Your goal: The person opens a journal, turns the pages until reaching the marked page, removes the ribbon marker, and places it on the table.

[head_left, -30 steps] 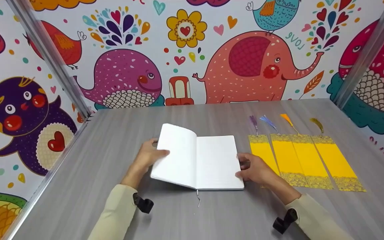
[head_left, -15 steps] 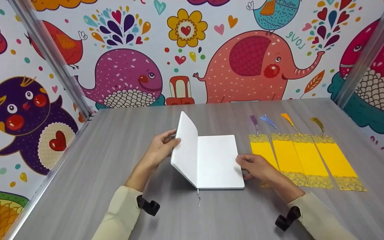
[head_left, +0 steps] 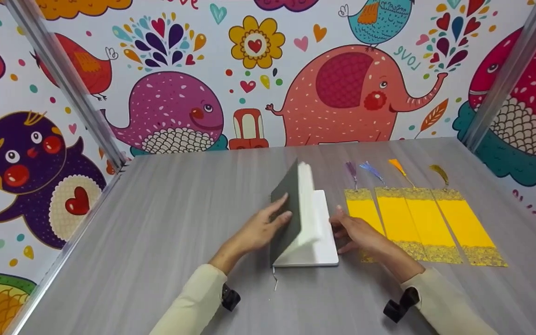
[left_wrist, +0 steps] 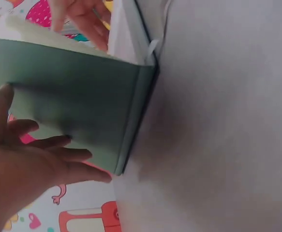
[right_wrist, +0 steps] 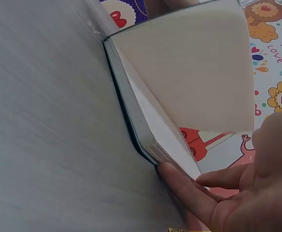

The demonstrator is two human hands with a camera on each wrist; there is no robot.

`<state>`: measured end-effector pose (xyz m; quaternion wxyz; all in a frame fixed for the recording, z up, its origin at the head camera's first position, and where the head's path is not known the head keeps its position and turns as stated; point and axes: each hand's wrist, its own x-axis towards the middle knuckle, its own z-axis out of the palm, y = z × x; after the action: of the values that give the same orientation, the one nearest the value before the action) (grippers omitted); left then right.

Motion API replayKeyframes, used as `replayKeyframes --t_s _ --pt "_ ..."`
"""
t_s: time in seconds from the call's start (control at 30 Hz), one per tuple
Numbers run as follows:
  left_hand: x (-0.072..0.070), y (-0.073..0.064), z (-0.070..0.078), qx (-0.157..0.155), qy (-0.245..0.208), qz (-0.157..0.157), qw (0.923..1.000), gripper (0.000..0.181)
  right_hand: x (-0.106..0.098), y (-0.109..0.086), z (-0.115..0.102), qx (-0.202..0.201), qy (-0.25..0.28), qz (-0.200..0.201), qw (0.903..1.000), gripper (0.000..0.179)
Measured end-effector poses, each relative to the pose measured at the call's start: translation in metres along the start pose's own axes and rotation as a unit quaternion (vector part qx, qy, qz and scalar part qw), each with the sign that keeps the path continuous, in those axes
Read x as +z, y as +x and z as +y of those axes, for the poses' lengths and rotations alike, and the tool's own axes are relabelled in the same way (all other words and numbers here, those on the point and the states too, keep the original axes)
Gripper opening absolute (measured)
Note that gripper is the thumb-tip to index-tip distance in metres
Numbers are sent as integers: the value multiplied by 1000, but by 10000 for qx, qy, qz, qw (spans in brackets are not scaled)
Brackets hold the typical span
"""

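Note:
A notebook with a dark green cover (head_left: pixel 283 228) stands half open on the table, its left cover and a bundle of pages raised almost upright. Against the outside of that cover rests my left hand (head_left: pixel 258 229), with extended fingers (left_wrist: pixel 78 154). My right hand (head_left: pixel 360 235) is at the notebook's right edge, its fingers (right_wrist: pixel 184 188) touching the edge of the lower page block (right_wrist: pixel 150 111). The right thumb is lifted off the page. A thin ribbon (head_left: pixel 275 279) hangs from the spine's near end.
Right of the notebook lie several yellow bookmarks (head_left: pixel 465 221) with patterned ends and tassels (head_left: pixel 397 167) in different colours. The grey table (head_left: pixel 179 204) is bordered by walls printed with cartoon animals. Metal posts (head_left: pixel 63 79) stand at the corners.
The notebook's left cover and pages have swung up and rightward, so the green outside now shows. My left hand has followed to the right; its thumb no longer grips the page edge.

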<state>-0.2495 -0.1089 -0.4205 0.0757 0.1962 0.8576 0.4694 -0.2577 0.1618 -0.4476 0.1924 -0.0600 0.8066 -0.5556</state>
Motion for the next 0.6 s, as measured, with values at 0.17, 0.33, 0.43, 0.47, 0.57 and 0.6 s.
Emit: replayKeyframes --t_s 0.17,0.33,0.43,0.47,0.57,0.6 --pt "15 6 4 -387 961 -503 9934 61 -2 0 0 -61 121 -227 9997 73" --pt "32 7 10 -762 1977 -1008 9721 61 0 -1 -1 274 -187 -118 9994 71" --pt "37 6 12 -853 2193 -1068 9660 59 2 0 1 282 -427 -31 9987 67" --pt "38 6 13 -889 2220 -1057 9652 59 2 0 1 264 -472 7 9985 67" --pt "42 7 15 -932 2302 -1002 9635 58 2 1 4 72 -590 133 9981 65" --pt "43 7 15 -936 2331 -984 9629 58 3 2 5 21 -610 204 9979 65"
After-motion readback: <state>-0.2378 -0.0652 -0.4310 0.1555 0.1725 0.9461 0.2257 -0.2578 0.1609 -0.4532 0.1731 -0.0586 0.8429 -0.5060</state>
